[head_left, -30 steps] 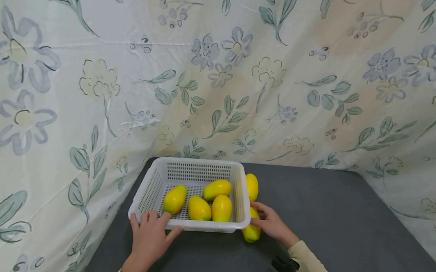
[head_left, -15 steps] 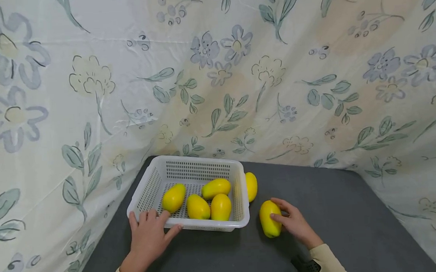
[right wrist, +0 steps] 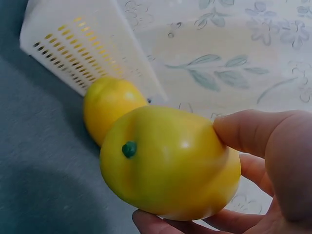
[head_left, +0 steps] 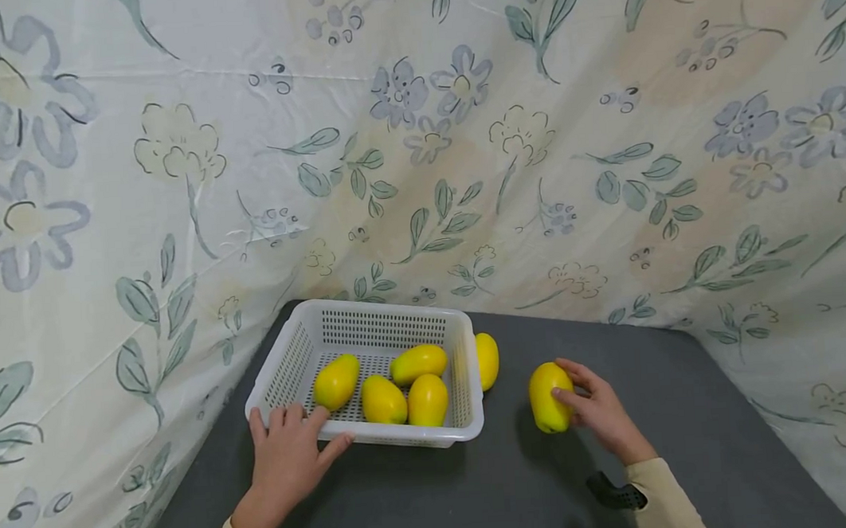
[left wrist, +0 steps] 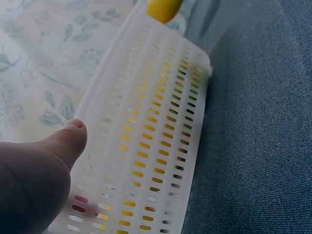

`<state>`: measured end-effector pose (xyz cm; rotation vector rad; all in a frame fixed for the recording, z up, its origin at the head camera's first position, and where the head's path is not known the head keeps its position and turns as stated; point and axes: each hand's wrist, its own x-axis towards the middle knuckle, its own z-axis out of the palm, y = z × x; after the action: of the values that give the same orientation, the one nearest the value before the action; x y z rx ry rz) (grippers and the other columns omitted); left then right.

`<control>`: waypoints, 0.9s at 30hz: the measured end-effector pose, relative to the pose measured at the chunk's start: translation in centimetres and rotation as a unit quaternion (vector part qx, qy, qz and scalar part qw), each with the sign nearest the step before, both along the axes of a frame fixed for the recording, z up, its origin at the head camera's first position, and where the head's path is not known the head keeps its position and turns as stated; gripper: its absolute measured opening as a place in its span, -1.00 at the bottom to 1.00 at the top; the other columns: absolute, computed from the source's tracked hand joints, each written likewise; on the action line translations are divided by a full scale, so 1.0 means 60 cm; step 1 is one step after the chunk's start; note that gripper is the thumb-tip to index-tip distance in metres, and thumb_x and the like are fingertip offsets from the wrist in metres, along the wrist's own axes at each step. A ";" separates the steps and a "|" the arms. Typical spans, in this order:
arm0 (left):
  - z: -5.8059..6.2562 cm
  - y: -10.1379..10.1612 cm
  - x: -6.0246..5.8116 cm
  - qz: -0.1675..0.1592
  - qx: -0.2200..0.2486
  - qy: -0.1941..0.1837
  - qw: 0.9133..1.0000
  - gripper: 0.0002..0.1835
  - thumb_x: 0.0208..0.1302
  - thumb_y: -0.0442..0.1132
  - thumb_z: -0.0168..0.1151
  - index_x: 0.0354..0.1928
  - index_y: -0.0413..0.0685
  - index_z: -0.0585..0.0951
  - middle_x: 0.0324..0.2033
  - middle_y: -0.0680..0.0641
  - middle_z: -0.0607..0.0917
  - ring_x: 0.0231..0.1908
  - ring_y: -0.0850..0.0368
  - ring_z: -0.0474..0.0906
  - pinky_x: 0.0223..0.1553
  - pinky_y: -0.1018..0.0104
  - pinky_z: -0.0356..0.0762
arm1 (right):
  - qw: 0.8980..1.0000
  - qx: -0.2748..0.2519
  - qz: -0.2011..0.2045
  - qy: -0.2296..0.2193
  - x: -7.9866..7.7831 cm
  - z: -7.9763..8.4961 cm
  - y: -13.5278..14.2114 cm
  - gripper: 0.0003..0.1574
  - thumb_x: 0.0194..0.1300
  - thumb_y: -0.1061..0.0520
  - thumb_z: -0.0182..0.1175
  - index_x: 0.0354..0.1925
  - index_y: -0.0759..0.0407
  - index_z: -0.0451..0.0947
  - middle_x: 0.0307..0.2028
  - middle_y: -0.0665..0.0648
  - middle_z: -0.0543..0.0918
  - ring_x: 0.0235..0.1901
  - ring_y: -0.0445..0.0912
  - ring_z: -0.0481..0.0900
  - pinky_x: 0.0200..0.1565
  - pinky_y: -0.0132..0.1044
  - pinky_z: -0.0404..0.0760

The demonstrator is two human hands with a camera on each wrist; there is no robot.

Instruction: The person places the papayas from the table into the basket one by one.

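Note:
My right hand (head_left: 606,414) holds a yellow mango (head_left: 547,397) between thumb and fingers, lifted above the dark table right of the basket. In the right wrist view this mango (right wrist: 168,163) shows a small green stem nub. My left hand (head_left: 286,462) grips the near rim of a white perforated basket (head_left: 396,434) at its left end. Its thumb (left wrist: 73,134) lies on the rim in the left wrist view, and the other fingers reach over it. Several yellow mangoes (head_left: 383,400) lie inside the basket.
Another mango (head_left: 487,362) lies on the dark table (head_left: 653,411) against the basket's right side, partly hidden by it. A floral cloth (head_left: 418,176) hangs behind the table and along its sides.
My right hand has drawn the mango away from the basket's right side, moving right and raising it off the table. My left hand has stayed on the basket's rim.

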<state>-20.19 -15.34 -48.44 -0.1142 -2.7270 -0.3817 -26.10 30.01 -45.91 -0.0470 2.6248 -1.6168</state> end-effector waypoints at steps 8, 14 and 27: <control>0.004 0.001 -0.001 -0.001 -0.001 -0.001 1.000 -0.47 0.13 0.27 0.42 -0.11 -0.02 0.69 -0.24 -0.27 0.58 -0.02 -0.36 0.41 0.28 -0.58 -0.05 | 0.999 0.004 0.025 0.041 -0.021 0.064 -0.025 -0.16 0.52 0.00 0.17 0.59 0.08 0.07 0.50 0.43 0.20 0.22 0.25 0.55 -0.10 -0.14 0.76; 0.006 0.000 0.000 0.001 0.001 -0.007 1.000 -0.48 0.14 0.26 0.42 -0.13 -0.02 0.68 -0.23 -0.27 0.58 -0.01 -0.36 0.41 0.28 -0.58 -0.06 | 0.997 0.009 0.037 0.064 -0.040 0.106 -0.065 -0.16 0.49 -0.02 0.20 0.58 0.04 0.11 0.48 0.40 0.24 0.23 0.29 0.55 -0.09 -0.13 0.76; 0.004 0.001 -0.001 0.007 -0.001 -0.029 1.000 -0.44 0.16 0.28 0.39 -0.06 -0.03 0.69 -0.19 -0.28 0.58 0.01 -0.37 0.40 0.30 -0.59 -0.10 | 0.992 0.010 0.100 0.081 -0.063 0.124 -0.184 -0.23 0.45 0.12 0.22 0.52 0.07 0.21 0.40 0.35 0.39 0.10 0.21 0.65 -0.10 -0.07 0.77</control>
<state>-20.24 -15.27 -48.21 -0.0863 -2.7844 -0.3841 -29.86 18.95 -38.49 -0.4441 2.6490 -1.5804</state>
